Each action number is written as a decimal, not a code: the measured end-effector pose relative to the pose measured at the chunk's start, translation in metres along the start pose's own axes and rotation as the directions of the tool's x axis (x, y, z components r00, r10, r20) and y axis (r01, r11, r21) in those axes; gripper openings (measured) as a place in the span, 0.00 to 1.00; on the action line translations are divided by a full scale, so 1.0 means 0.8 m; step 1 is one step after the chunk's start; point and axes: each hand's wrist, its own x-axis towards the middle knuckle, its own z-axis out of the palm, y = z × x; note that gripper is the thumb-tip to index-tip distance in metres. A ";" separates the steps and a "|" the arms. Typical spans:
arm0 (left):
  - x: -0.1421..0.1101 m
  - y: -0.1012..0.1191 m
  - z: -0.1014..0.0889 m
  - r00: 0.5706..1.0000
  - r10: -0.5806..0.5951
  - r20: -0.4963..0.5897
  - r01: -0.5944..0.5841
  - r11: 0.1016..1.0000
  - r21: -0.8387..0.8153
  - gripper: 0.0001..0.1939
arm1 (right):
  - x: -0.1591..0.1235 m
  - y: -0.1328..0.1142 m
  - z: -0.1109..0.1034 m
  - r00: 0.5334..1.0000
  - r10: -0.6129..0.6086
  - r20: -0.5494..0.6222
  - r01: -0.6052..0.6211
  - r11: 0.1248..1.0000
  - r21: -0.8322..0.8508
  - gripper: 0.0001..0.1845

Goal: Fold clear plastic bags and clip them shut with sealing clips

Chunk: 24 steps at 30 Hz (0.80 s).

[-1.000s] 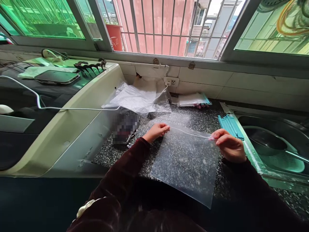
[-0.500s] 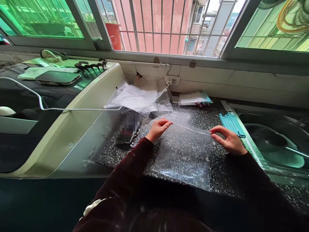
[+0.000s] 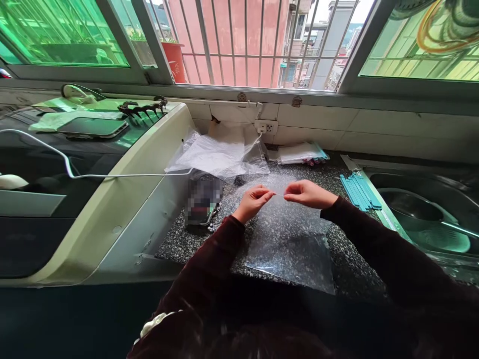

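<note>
Nearest me are my dark sleeves (image 3: 213, 259), the left one with a pale ruffle (image 3: 155, 321) on it. Between my forearms the clear bag (image 3: 292, 249) spreads over the speckled surface (image 3: 175, 244), its bottom edge towards me (whether it lies fully flat, I can't tell).

At the bag's far edge, the grip of my left hand (image 3: 255, 202) is closed, thumb and fingertips pinching that edge. My right hand (image 3: 310, 194) pinches the same edge just beside it, its grip closed too; the two sets of fingertips are near each other but apart.

To the left of my left hand lies a dark phone (image 3: 204, 202), partly pixelated. Left of that stands a pale cabinet (image 3: 149, 164), with a second phone (image 3: 93, 127) and a dark claw clip (image 3: 142, 106) on top and a white cable (image 3: 123, 175) running across.

On my right, teal strips (image 3: 359, 192) lie beside the sink (image 3: 464, 199), which holds a dark pan (image 3: 411, 204). Farther back are crumpled plastic (image 3: 220, 152) and a stack of packs (image 3: 299, 152), then the socket (image 3: 266, 127) on the wall and the barred window (image 3: 234, 45).
</note>
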 end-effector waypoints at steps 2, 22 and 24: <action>0.002 -0.002 0.000 1.000 -0.003 -0.010 0.003 1.000 0.001 0.15 | -0.003 0.006 0.002 0.999 0.010 -0.032 -0.009 0.999 0.042 0.15; 0.005 -0.003 -0.002 0.983 -0.181 0.018 0.182 0.983 -0.023 0.10 | -0.015 0.018 0.032 0.974 -0.036 -0.222 0.007 0.992 -0.129 0.08; 0.005 -0.003 -0.002 0.985 -0.173 0.013 0.173 0.985 -0.004 0.10 | -0.014 0.018 0.033 0.975 -0.036 -0.218 0.004 0.989 -0.145 0.08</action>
